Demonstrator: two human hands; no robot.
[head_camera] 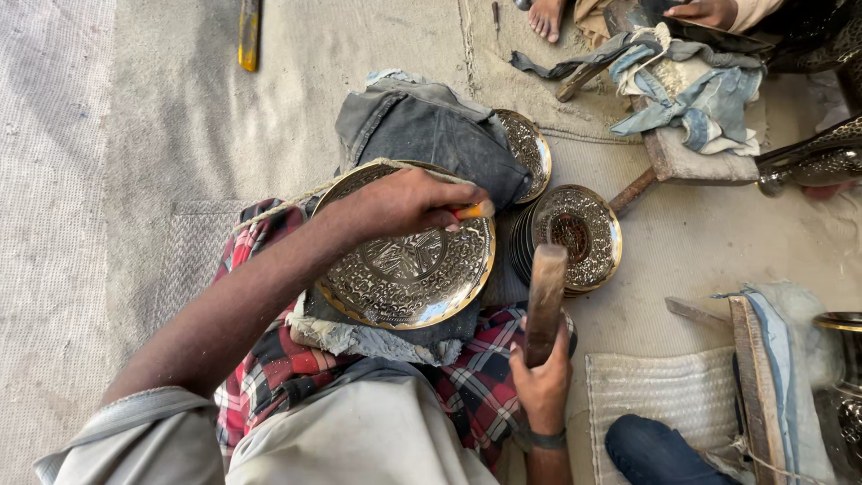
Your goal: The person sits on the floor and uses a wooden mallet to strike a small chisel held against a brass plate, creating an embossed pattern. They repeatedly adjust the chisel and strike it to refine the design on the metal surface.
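Observation:
An engraved brass plate [395, 280] rests on grey cloth padding over my lap. My left hand [409, 203] lies across its upper part, fingers closed on a small orange-handled chisel [470, 212] held against the plate's right edge. My right hand [541, 374] grips a wooden mallet [545, 301] upright, just right of the plate and above my knee. A red checked cloth [467, 382] covers my legs beneath the padding.
A stack of engraved plates [579, 235] sits right of my plate, another plate [530, 148] behind a grey folded cloth [431, 130]. Another person's foot [545, 18] and hand [705, 12] show at the top. Rags, a wooden block [696, 162] and metal vessels [813, 162] lie right.

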